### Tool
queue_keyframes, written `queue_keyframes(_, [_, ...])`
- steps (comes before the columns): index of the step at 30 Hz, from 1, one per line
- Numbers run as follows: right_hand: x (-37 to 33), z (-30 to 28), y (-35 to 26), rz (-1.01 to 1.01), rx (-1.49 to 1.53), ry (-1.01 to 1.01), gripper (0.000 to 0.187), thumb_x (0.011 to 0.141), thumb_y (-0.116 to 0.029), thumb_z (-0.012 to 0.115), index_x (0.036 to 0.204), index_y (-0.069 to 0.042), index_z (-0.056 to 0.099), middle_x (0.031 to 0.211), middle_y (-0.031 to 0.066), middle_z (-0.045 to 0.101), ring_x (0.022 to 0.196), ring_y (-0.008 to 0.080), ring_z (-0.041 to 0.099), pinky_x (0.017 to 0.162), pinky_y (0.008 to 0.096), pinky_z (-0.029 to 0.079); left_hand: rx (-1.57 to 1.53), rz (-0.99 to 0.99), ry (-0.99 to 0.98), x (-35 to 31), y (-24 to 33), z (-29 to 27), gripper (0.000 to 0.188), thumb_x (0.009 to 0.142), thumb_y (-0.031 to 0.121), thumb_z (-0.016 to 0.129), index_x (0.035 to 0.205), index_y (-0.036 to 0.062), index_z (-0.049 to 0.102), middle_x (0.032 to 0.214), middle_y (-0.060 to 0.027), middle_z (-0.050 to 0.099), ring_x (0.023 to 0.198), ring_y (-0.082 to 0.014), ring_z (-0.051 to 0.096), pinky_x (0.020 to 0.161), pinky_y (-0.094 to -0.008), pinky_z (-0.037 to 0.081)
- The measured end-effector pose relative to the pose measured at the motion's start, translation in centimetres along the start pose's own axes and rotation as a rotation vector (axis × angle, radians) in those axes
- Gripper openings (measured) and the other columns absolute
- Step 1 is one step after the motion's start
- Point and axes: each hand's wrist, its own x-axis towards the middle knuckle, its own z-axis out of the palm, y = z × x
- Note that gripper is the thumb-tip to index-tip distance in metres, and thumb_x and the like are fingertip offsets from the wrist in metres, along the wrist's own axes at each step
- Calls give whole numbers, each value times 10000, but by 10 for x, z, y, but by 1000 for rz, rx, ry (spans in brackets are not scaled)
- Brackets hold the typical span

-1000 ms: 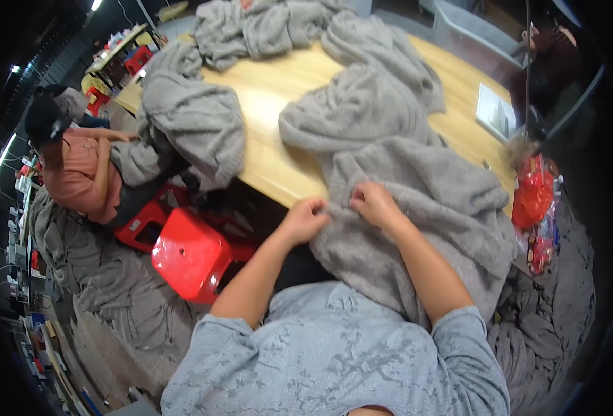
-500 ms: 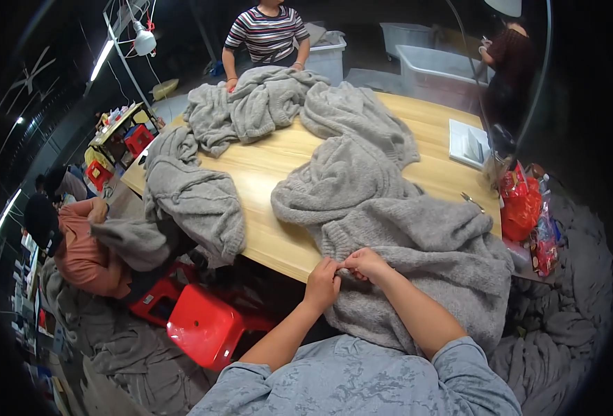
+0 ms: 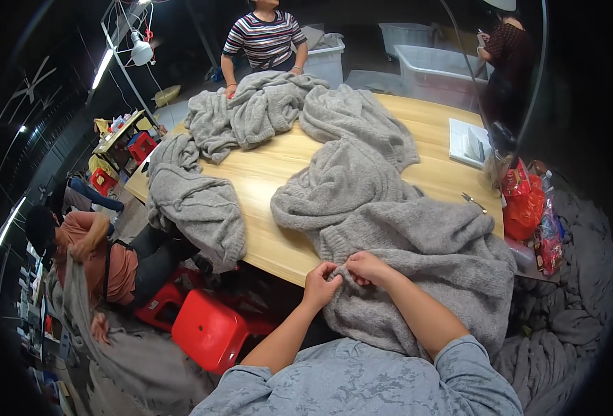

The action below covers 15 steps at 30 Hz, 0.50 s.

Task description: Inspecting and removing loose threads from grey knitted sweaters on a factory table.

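A grey knitted sweater (image 3: pixel 424 243) lies heaped over the near edge of the wooden table (image 3: pixel 258 187) and hangs down in front of me. My left hand (image 3: pixel 322 283) pinches the ribbed edge of this knit. Right beside it my right hand (image 3: pixel 367 269) is closed on the same edge, fingertips nearly touching the left ones. Whether a small tool or thread sits between the fingers is too small to make out. The sweater's folds run up into another grey knit heap (image 3: pixel 358 114) farther back.
More grey knits lie on the table's left side (image 3: pixel 195 201) and far side (image 3: pixel 251 111), where a person in a striped shirt (image 3: pixel 265 38) stands. Small snips (image 3: pixel 473 202) and an open booklet (image 3: pixel 467 142) lie at right. Left are a red stool (image 3: pixel 209 329) and a person in orange (image 3: pixel 88 243).
My hands stay at the ribbed edge, the left one slightly shifted with its fingers farther apart. The person in orange has turned and swung the grey knit down to the left, away from the table.
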Motion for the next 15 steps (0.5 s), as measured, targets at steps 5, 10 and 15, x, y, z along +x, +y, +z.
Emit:
queue_keyframes(5, [-28,11,-15,-587,-746,178,247,766,-240,609,781,5,584,715,167,603,677,320,587,621,402,456,-144,-40,-80,6,-15,-8,116,745,46,671,829,29,594,718,33,574,641,-29,494,570,-187,405])
queue_keyframes(10, [-22,15,-7,-590,-854,268,207,739,-211,593,795,-14,624,771,185,617,746,359,588,669,423,463,-217,-87,-166,7,-15,-15,105,760,51,689,823,37,606,736,40,586,631,-18,491,559,-169,393])
queue_keyframes(15, [-23,17,-8,-533,-660,290,188,729,-187,588,780,-10,629,740,200,610,720,365,590,663,425,469,-397,-163,-184,7,-14,-18,85,770,22,675,829,28,614,751,11,605,647,-30,519,568,-174,415])
